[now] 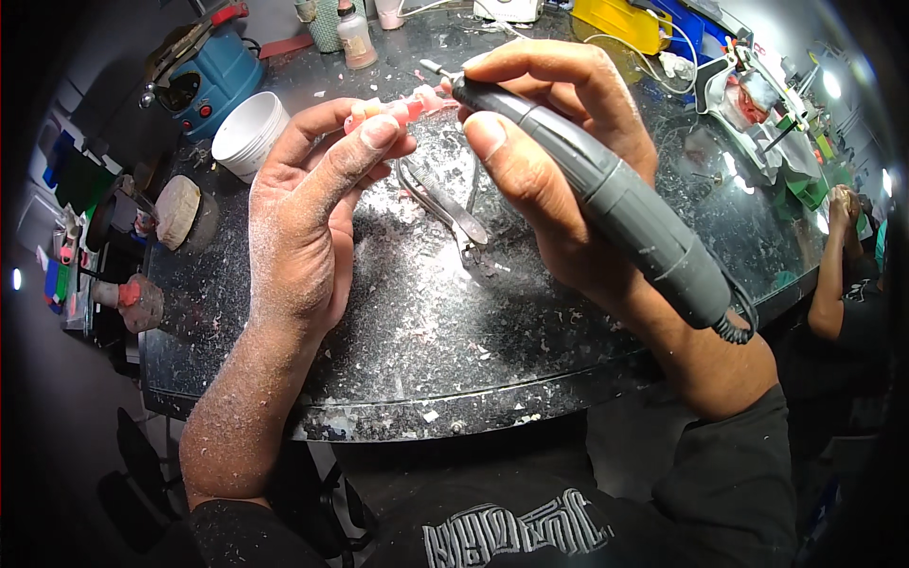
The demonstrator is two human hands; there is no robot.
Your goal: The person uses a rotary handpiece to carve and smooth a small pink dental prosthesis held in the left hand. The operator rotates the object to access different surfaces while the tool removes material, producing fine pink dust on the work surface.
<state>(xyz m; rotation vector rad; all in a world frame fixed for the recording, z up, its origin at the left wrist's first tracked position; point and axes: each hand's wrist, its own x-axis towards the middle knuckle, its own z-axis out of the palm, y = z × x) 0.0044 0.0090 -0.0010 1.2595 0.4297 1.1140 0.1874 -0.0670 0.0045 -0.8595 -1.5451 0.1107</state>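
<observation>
Between the thumb and fingers of my left hand (301, 204) is a small pink denture (411, 109) with tooth-coloured parts. My fingers hide part of it. My right hand (554, 194) is wrapped around a dark grey rotary handpiece (620, 199), its cord curling at the rear end. A metal bur (434, 67) sticks out of the handpiece's front, just above the denture's right end; whether they touch, I cannot tell. White dust coats my left hand and forearm. Below the denture, metal pliers (437, 201) lie on the black bench.
White shavings litter the black bench (417, 350). At left stand a white tub (251, 135), a blue machine (210, 83) and a round plaster piece (177, 212). A dropper bottle (356, 38) and a yellow bin (620, 24) are at the back. Another person's arm (831, 275) shows at far right.
</observation>
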